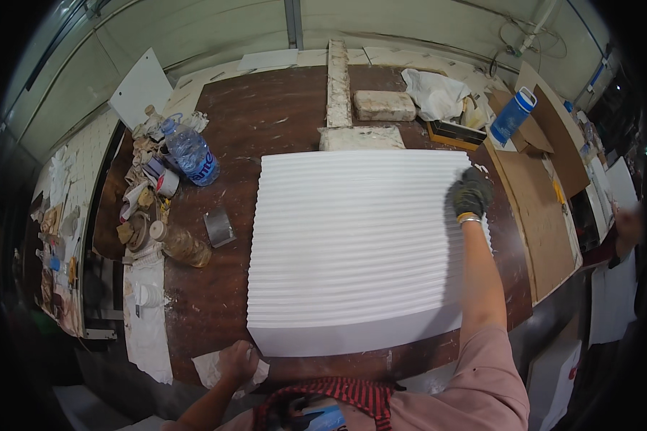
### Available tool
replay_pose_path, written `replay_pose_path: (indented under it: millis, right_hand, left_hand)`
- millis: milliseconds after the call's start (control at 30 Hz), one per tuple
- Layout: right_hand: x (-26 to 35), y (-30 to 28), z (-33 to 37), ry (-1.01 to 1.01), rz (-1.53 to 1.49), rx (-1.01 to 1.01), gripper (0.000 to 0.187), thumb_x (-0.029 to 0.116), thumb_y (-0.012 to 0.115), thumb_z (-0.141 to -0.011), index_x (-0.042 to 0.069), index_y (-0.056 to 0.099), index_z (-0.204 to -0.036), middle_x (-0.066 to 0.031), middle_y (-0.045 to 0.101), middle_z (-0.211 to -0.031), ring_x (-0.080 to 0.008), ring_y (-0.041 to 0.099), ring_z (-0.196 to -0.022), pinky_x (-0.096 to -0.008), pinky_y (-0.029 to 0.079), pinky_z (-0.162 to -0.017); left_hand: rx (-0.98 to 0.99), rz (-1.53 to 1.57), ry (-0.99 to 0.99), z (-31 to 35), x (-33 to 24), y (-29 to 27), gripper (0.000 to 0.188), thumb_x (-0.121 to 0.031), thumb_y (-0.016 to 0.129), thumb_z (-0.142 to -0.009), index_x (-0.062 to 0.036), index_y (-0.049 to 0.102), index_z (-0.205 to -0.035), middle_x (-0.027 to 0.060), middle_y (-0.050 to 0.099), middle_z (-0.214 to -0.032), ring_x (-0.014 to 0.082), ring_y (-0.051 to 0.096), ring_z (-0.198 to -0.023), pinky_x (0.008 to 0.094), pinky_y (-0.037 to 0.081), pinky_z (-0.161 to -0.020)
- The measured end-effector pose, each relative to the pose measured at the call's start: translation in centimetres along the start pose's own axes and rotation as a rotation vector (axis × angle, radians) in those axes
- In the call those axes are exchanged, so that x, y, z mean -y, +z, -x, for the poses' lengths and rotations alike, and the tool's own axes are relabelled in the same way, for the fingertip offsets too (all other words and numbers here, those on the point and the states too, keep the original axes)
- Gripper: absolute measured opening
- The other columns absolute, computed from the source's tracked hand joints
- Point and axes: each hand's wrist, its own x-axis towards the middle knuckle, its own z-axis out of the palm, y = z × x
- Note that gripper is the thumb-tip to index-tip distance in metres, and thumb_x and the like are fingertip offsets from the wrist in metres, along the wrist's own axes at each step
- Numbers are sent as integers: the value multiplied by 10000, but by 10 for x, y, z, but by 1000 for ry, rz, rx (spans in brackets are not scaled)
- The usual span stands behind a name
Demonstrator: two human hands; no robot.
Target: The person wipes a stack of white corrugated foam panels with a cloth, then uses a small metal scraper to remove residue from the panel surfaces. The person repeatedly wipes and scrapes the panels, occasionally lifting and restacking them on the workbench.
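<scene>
A large white block with a ribbed top lies in front of me; its smooth near side faces me. My right hand, in a dark grey glove with a yellow cuff, is at the block's far right edge. Its fingers are curled, and whatever they hold is hidden. Small white scraps lie just past the fingertips. Near the table's front edge, left of the block, my bare left hand is closed on a crumpled white cloth or sheet.
The brown tabletop carries a large clear bottle, a murky bottle and a grey metal plate on the left. Wrapped blocks stand behind. At right are a blue bottle and cardboard. Another person's hand shows far right.
</scene>
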Motion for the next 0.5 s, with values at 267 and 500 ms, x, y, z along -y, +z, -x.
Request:
replay_pose_path:
  millis: [267, 500]
  right_hand:
    - [211, -32, 32, -377, -752, -52, 139, 146, 667, -807, 105, 670, -940, -97, 584, -687, -319, 585, -768, -501, 441, -797]
    - [310, -23, 62, -512, -733, -6, 106, 220, 626, -891, 135, 688, -894, -117, 606, -740, -330, 572, -840, -501, 407, -945]
  left_hand:
    - [-5, 40, 43, 1, 6, 2, 135, -144, 686, -781, -81, 579, -836, 130, 625, -740, 381, 635, -641, 500, 482, -547]
    - [-7, -29, 60, 2, 8, 3, 133, -135, 674, -765, -83, 556, -797, 124, 588, -704, 369, 604, -596, 506, 456, -514]
